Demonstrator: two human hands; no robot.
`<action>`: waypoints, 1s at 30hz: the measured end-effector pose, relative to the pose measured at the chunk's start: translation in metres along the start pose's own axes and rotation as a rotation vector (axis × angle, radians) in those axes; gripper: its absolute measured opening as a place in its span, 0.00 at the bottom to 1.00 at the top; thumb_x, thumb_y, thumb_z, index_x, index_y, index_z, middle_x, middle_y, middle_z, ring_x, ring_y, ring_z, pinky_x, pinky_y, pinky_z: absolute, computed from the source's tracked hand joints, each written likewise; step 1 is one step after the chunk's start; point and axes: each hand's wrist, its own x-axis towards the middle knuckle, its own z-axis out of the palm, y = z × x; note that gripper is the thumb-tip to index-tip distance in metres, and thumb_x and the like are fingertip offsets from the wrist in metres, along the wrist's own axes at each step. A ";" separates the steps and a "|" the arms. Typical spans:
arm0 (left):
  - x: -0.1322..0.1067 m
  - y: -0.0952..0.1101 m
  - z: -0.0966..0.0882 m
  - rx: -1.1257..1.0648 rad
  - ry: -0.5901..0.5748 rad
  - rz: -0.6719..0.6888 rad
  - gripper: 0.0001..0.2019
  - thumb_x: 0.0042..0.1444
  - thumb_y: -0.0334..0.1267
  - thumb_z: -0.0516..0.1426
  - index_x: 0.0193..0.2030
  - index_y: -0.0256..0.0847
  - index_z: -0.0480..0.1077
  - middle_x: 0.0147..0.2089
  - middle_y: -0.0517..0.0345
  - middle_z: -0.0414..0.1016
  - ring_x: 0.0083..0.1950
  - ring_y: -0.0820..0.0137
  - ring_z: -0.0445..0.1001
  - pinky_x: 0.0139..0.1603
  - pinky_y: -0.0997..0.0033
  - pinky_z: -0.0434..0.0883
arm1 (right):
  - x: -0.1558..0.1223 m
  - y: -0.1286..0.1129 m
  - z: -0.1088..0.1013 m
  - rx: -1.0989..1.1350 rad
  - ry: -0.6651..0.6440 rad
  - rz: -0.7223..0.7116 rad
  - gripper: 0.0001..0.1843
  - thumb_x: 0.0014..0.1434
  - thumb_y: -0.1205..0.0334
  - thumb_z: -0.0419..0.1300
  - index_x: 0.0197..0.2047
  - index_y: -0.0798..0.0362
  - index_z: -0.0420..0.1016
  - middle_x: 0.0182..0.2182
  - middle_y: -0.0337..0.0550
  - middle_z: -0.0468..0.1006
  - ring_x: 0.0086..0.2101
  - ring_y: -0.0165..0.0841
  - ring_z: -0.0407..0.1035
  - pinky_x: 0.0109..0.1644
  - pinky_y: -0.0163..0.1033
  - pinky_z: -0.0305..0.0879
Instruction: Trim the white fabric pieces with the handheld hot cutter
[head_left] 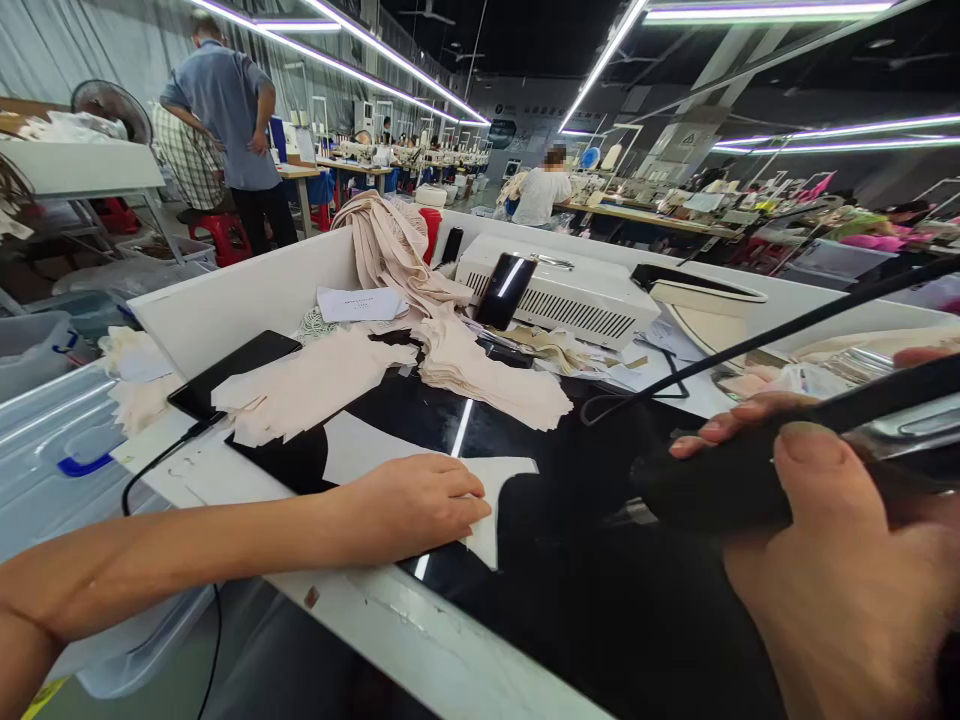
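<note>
One white piece [495, 488] held down

Left hand [420, 505], fingers together, rests over it (pinching or not, I cannot tell), likely keeping it flat; right of those fingers, the right hand [847, 560] wraps a black tool [712, 485], presumably for control.

The left forearm [225, 545] was bare from elbow [37, 622] to slim wrist [337, 530], and so was the left hand [420, 508], its fingertips [480, 510] rounded. The right hand [847, 570], bare and partly blurred, had a broad thumb [836, 485] with a short nail [810, 443]. Dark grey cloth [300, 645] showed at the lap.
</note>
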 end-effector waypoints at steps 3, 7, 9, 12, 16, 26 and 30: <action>0.002 0.005 -0.003 -0.025 0.003 0.092 0.09 0.85 0.28 0.62 0.49 0.40 0.81 0.51 0.50 0.88 0.53 0.62 0.87 0.61 0.66 0.83 | -0.018 -0.013 0.012 0.112 -0.022 0.052 0.29 0.67 0.58 0.80 0.67 0.23 0.84 0.44 0.34 0.83 0.40 0.41 0.78 0.44 0.50 0.83; 0.008 0.009 0.000 -0.006 -0.064 0.156 0.13 0.88 0.30 0.59 0.47 0.40 0.81 0.50 0.51 0.88 0.50 0.64 0.85 0.56 0.67 0.81 | -0.037 -0.024 0.017 0.132 -0.138 0.095 0.31 0.68 0.47 0.83 0.69 0.18 0.82 0.43 0.33 0.85 0.33 0.41 0.78 0.40 0.50 0.83; 0.011 0.010 0.003 0.023 -0.097 0.166 0.12 0.86 0.28 0.61 0.47 0.42 0.81 0.51 0.51 0.88 0.50 0.64 0.84 0.55 0.68 0.81 | -0.044 -0.026 0.021 0.154 -0.144 0.089 0.36 0.59 0.40 0.88 0.67 0.23 0.84 0.38 0.34 0.83 0.28 0.40 0.75 0.33 0.49 0.81; 0.014 0.010 0.008 0.080 -0.106 0.206 0.13 0.81 0.22 0.61 0.44 0.42 0.81 0.45 0.53 0.85 0.45 0.64 0.82 0.50 0.67 0.81 | -0.055 -0.027 0.029 0.199 -0.125 0.069 0.42 0.54 0.30 0.90 0.67 0.24 0.84 0.35 0.34 0.80 0.24 0.38 0.70 0.26 0.45 0.75; 0.013 0.009 0.010 0.095 -0.083 0.223 0.14 0.78 0.20 0.61 0.43 0.41 0.81 0.43 0.53 0.83 0.43 0.64 0.81 0.52 0.68 0.81 | -0.069 -0.026 0.038 0.261 -0.117 0.105 0.40 0.55 0.31 0.90 0.67 0.21 0.85 0.33 0.32 0.79 0.24 0.39 0.70 0.27 0.45 0.74; 0.013 0.007 0.020 -0.053 0.052 0.111 0.13 0.82 0.29 0.66 0.40 0.41 0.79 0.47 0.56 0.90 0.46 0.65 0.86 0.59 0.66 0.83 | -0.073 -0.016 0.051 0.324 -0.060 -0.029 0.38 0.53 0.46 0.90 0.64 0.28 0.86 0.31 0.31 0.82 0.20 0.40 0.71 0.20 0.47 0.75; 0.013 0.007 0.021 -0.075 0.068 0.099 0.13 0.83 0.30 0.64 0.42 0.40 0.80 0.48 0.56 0.91 0.46 0.66 0.86 0.59 0.66 0.83 | -0.075 -0.013 0.054 0.300 0.007 -0.007 0.39 0.53 0.43 0.89 0.66 0.30 0.85 0.31 0.30 0.82 0.22 0.40 0.73 0.23 0.50 0.79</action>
